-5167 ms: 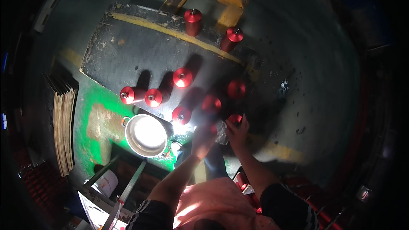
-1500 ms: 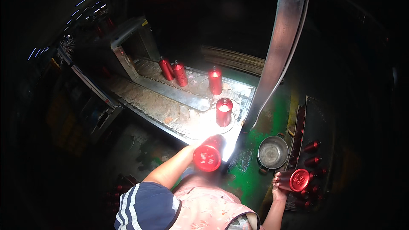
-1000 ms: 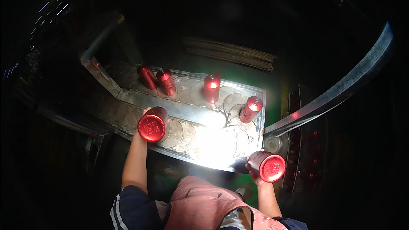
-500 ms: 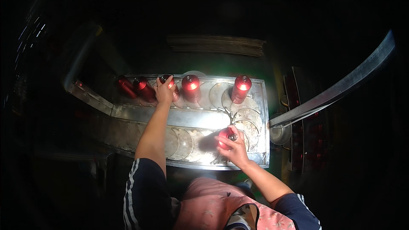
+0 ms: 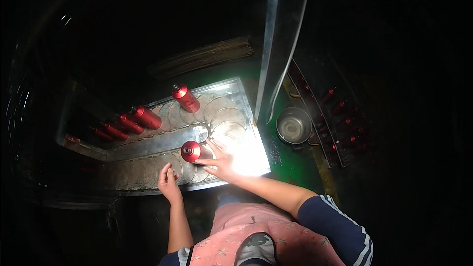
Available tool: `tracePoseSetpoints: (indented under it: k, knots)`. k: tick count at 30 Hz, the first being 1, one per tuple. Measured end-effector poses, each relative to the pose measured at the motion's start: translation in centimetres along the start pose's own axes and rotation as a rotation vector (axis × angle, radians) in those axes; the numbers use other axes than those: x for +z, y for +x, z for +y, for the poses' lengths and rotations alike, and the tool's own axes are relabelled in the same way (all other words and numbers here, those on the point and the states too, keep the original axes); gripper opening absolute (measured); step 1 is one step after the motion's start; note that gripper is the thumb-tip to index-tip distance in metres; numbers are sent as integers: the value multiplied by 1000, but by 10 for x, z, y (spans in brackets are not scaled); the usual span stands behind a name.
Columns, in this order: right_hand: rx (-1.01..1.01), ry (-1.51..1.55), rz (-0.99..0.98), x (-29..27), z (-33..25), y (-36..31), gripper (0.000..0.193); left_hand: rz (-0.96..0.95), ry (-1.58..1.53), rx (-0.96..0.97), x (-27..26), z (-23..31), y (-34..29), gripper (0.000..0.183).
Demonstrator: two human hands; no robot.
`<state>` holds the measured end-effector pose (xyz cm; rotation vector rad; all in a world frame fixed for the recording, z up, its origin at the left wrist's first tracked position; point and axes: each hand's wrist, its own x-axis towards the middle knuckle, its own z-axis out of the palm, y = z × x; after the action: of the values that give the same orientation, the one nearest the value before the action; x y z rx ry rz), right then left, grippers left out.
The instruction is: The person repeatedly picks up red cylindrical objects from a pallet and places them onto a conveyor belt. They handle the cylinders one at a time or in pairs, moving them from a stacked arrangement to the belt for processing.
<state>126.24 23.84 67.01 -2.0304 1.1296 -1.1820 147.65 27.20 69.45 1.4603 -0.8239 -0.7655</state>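
A red metal bottle (image 5: pixel 191 151) with a narrow dark neck stands on the near lane of the metal conveyor table (image 5: pixel 227 114). My right hand (image 5: pixel 220 163) has its fingers round the bottle's right side. My left hand (image 5: pixel 168 182) hovers by the table's near edge, left of that bottle, with loosely curled fingers and nothing visible in them. On the far lane stands another red bottle (image 5: pixel 186 99), apart from the rest. Further left, several more red bottles (image 5: pixel 148 117) are lined up, the farthest in shadow.
Right of the table, a round metal pot (image 5: pixel 294 125) sits near the green floor (image 5: pixel 283 167). Beyond it a dark rack (image 5: pixel 315 113) adjoins several dim red bottles (image 5: pixel 340 107). A metal post (image 5: pixel 281 34) rises by the table's right end. Flat stacked sheets (image 5: pixel 207 56) lie behind.
My left hand has let go of a bottle in the far row and drawn back to the near edge. My right hand stays at its bottle. The view has turned right.
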Motion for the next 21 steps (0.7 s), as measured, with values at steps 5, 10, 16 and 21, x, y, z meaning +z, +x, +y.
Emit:
tracePoseSetpoints:
  k: [5, 10, 16, 21]
  knots:
    - [265, 84, 247, -146, 15, -109, 36, -317, -51, -181, 125, 8, -151, 19]
    - [574, 191, 485, -269, 68, -220, 28, -793, -61, -293, 261, 15, -226, 17]
    - [722, 95, 866, -395, 147, -346, 28, -1151, 107, -285, 421, -8, -289, 17]
    - [927, 215, 1107, -482, 211, -433, 32, -1364, 152, -241, 577, -84, -329, 20]
